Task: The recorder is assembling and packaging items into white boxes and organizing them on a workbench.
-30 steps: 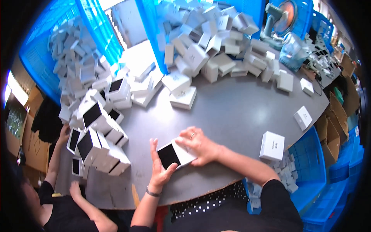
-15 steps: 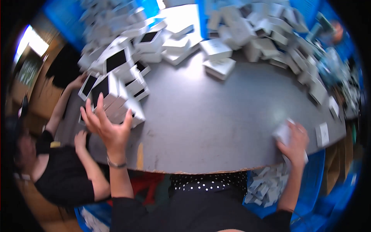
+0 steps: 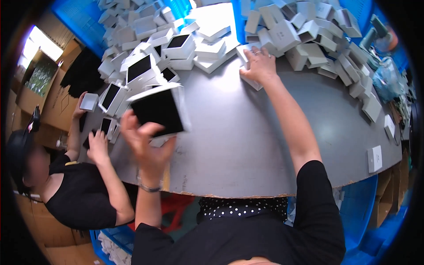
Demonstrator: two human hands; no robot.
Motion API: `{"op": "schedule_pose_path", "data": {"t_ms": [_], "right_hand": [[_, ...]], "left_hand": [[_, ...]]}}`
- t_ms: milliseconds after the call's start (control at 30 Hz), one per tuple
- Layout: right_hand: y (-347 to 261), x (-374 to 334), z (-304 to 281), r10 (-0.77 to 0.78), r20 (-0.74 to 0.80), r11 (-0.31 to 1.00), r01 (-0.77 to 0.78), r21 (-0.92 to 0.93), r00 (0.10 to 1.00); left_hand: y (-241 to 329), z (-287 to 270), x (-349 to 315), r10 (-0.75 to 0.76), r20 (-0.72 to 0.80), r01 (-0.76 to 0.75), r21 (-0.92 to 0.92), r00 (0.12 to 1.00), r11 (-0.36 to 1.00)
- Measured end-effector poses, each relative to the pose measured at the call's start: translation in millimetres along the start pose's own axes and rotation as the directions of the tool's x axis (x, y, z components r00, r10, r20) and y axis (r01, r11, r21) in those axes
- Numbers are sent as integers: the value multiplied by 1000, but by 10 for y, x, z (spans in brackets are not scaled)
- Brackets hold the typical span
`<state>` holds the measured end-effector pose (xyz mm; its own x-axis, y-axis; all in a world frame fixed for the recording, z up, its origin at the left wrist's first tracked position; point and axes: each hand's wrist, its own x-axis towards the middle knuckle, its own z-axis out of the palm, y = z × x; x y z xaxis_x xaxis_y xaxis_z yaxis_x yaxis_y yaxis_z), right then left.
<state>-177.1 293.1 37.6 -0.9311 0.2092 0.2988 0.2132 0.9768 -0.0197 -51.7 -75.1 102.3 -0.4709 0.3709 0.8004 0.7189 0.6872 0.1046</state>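
My left hand (image 3: 148, 139) has its fingers curled over the near edge of an open white box (image 3: 184, 108) with a black inside, raised above the table's left part and slightly blurred. The thumb lies below that edge. Farther off, my right hand (image 3: 260, 65) is closed over the upper of two stacked white boxes (image 3: 242, 52), fingers across its top and thumb on the near side. The lower box (image 3: 252, 83) shows only in part beneath my palm. Beyond my left hand lie several open white boxes with black insides, among them one nearby box (image 3: 112, 97).
White boxes heap up at the far left (image 3: 145, 27) and far right (image 3: 282, 35) by blue bins. One white box (image 3: 375, 159) stands near the table's right edge. A blue bin (image 3: 360, 198) sits below. At left a co-worker's hand (image 3: 98, 145) handles boxes.
My right hand has left the white box at the near right and reached to the far-middle stack. My left hand, open before above stacked boxes, now has a raised open box.
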Motion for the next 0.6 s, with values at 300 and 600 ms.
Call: {"op": "schedule_pose_path", "data": {"t_ms": [300, 600], "right_hand": [[243, -994, -333, -311, -320, 882, 397, 253, 895], [933, -2736, -931, -344, 43, 873, 303, 383, 938]], "left_hand": [[699, 605, -764, -136, 587, 366, -293, 798, 883], [744, 743, -580, 69, 625, 255, -414, 777, 874]]}}
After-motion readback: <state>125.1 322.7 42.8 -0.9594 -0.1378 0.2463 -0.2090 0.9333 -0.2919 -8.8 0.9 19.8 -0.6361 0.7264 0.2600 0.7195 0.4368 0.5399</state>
